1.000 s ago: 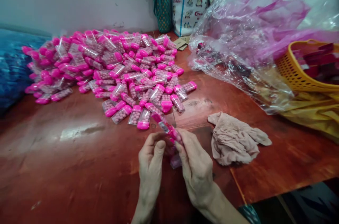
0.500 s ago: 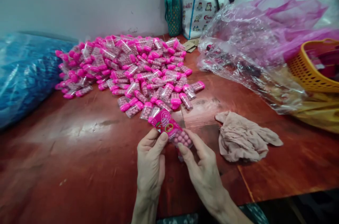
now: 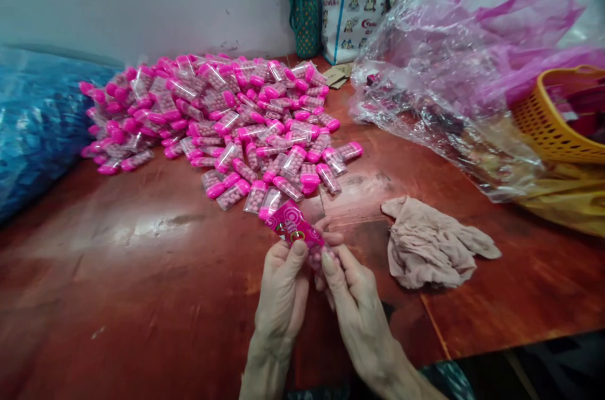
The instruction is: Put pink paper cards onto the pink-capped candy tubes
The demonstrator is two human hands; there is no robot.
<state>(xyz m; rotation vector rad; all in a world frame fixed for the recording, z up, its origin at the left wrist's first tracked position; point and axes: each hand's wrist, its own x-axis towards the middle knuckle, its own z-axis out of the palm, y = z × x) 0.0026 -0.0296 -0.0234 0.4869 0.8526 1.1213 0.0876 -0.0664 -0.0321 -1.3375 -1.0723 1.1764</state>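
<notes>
The right hand (image 3: pixel 362 305) hides the low end of the pink pack (image 3: pixel 293 222), and its tiny words are too blurry to read. The blue bag (image 3: pixel 35 126) and yellow basket (image 3: pixel 536 123) (like big cookies with bites gone) get cut off by the picture's sides.

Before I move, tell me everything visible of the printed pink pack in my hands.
The printed pink pack looks glossy, circles on its upper part, pink balls at its lower end. It slants up leftward above the red table, left hand at its middle, right hand at its lower end. The lettering is too blurred to read.
</notes>
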